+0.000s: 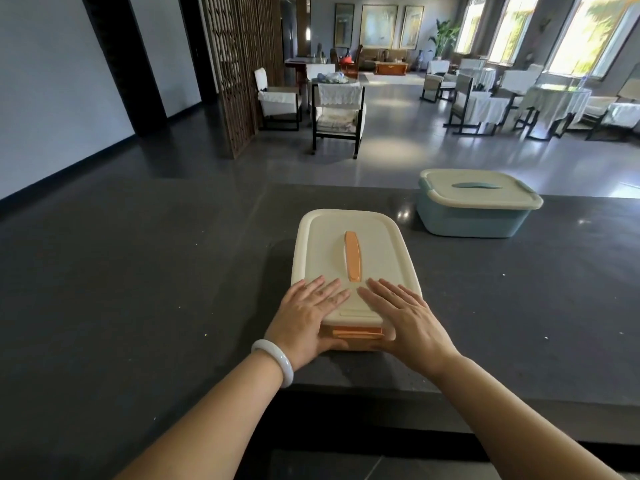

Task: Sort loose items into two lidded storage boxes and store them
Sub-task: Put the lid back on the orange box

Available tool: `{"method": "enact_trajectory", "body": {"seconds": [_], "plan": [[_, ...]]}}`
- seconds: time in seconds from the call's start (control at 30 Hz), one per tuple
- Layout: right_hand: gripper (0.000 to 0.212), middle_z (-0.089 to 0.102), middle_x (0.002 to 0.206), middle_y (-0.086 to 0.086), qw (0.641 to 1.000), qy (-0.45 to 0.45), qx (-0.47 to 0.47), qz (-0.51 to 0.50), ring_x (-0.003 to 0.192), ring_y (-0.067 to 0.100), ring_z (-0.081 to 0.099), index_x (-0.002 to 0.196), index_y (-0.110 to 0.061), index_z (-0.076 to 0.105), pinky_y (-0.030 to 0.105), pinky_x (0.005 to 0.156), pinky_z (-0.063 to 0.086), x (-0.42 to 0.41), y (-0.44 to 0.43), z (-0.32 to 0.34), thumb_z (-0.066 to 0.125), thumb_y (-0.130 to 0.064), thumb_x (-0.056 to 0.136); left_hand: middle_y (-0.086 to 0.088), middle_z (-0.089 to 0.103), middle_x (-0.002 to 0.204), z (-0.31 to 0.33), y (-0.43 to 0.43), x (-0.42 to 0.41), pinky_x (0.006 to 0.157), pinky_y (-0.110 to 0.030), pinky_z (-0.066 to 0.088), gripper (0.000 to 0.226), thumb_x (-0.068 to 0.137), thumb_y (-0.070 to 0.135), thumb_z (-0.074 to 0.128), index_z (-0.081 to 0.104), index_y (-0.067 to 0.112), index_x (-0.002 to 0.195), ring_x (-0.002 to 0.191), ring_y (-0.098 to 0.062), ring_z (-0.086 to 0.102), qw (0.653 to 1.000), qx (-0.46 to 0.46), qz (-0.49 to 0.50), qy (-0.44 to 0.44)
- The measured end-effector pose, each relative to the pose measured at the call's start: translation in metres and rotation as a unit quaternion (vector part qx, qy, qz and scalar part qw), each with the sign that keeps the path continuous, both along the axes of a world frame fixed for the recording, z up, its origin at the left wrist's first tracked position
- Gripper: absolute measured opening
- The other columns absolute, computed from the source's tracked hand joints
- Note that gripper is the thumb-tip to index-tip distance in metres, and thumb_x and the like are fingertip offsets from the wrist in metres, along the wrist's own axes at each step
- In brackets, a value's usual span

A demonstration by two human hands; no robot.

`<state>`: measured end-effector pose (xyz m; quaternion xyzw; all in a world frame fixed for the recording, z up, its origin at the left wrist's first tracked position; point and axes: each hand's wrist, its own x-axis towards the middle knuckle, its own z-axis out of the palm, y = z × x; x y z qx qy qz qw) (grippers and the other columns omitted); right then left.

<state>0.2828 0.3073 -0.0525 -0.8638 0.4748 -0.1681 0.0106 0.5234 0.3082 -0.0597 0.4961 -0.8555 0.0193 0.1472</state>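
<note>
An orange storage box with a cream lid and an orange handle stands on the dark counter right in front of me. My left hand lies flat on the lid's near left corner, fingers straight, thumb down the box's front. My right hand lies flat on the near right corner in the same way. The orange front latch shows between my hands. A blue storage box with a cream lid and blue handle stands closed at the far right of the counter.
The dark stone counter stretches left and right, with its near edge just below my wrists. Beyond its far edge is a hall with chairs, tables and a wooden lattice screen.
</note>
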Motion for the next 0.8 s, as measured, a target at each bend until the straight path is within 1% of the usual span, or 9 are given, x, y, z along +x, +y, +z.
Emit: {"method": "enact_trajectory", "body": {"seconds": [0.03,0.1,0.17,0.23,0.3,0.43,0.57,0.67,0.8], "plan": [[0.086,0.017,0.158,-0.012,1.0,0.0,-0.006,-0.002,0.146,0.004,0.009,0.151,-0.039,0.022,0.036,0.12,0.018,0.001,0.0,-0.001,0.067,-0.056,0.08,0.016,0.019,0.158,-0.001,0.001,-0.002,0.121,-0.038,0.005,0.081,0.081,0.071,0.049,0.019,0.041,0.15,0.148,-0.01,0.01,1.0,-0.006,0.005,0.005],[0.082,0.017,0.158,-0.011,1.0,0.004,-0.005,0.001,0.147,0.006,0.01,0.151,-0.037,0.023,0.035,0.121,0.016,0.001,0.001,-0.001,0.063,-0.057,0.082,0.014,0.022,0.158,-0.002,0.002,-0.003,0.121,-0.037,0.005,0.082,0.08,0.073,0.049,0.023,0.039,0.15,0.147,-0.011,0.014,1.0,-0.014,0.011,0.002],[0.077,0.017,0.158,-0.011,1.0,0.003,-0.003,0.009,0.147,0.007,0.011,0.151,-0.036,0.024,0.033,0.121,0.011,0.0,0.002,0.001,0.048,-0.066,0.085,0.013,0.024,0.157,-0.001,0.003,-0.004,0.12,-0.036,0.005,0.083,0.079,0.073,0.05,0.026,0.037,0.149,0.147,-0.013,0.016,1.0,-0.019,0.012,-0.006],[0.076,0.019,0.157,-0.01,1.0,-0.01,0.001,0.012,0.147,0.007,0.012,0.15,-0.035,0.028,0.031,0.121,0.008,0.0,0.003,0.003,0.031,-0.075,0.086,0.012,0.026,0.156,0.002,0.004,-0.006,0.12,-0.034,0.004,0.077,0.082,0.07,0.049,0.03,0.036,0.149,0.147,-0.012,0.017,1.0,-0.016,0.015,0.016],[0.078,0.021,0.157,-0.01,1.0,-0.016,0.008,0.011,0.147,0.005,0.012,0.149,-0.034,0.031,0.03,0.121,0.007,0.001,0.002,0.004,0.024,-0.078,0.086,0.012,0.028,0.155,0.005,0.004,-0.007,0.119,-0.033,0.003,0.071,0.086,0.067,0.045,0.032,0.034,0.148,0.147,-0.012,0.017,0.999,-0.012,0.014,0.036],[0.075,0.026,0.155,-0.011,1.0,-0.025,0.008,0.009,0.145,0.003,0.015,0.147,-0.034,0.036,0.025,0.119,0.007,0.0,0.001,0.005,0.029,-0.076,0.086,0.012,0.027,0.155,0.005,0.005,-0.007,0.12,-0.035,0.005,0.065,0.09,0.06,0.045,0.031,0.034,0.148,0.147,-0.012,0.016,0.999,-0.007,0.009,0.035],[0.071,0.037,0.151,-0.009,0.999,-0.053,0.006,0.002,0.142,0.003,0.024,0.142,-0.031,0.046,0.024,0.118,0.013,0.002,0.0,0.007,0.035,-0.071,0.085,0.015,0.032,0.152,0.005,0.005,-0.009,0.119,-0.031,0.005,0.061,0.09,0.06,0.046,0.038,0.035,0.145,0.146,-0.009,0.019,0.998,-0.002,0.019,0.067],[0.072,0.037,0.151,-0.01,0.998,-0.067,0.019,-0.002,0.142,0.003,0.024,0.142,-0.031,0.047,0.023,0.118,0.012,0.002,0.001,0.008,0.037,-0.072,0.082,0.014,0.036,0.151,0.005,0.005,-0.008,0.118,-0.03,0.005,0.062,0.088,0.061,0.047,0.043,0.034,0.143,0.145,-0.009,0.022,0.997,-0.003,0.018,0.08],[0.072,0.036,0.151,-0.011,0.996,-0.084,0.036,-0.005,0.143,0.002,0.023,0.141,-0.032,0.047,0.02,0.117,0.009,0.003,0.003,0.012,0.042,-0.072,0.081,0.015,0.034,0.152,0.01,0.005,-0.009,0.118,-0.028,0.004,0.063,0.087,0.062,0.048,0.042,0.034,0.144,0.145,-0.007,0.02,0.997,0.007,0.017,0.077]]}}
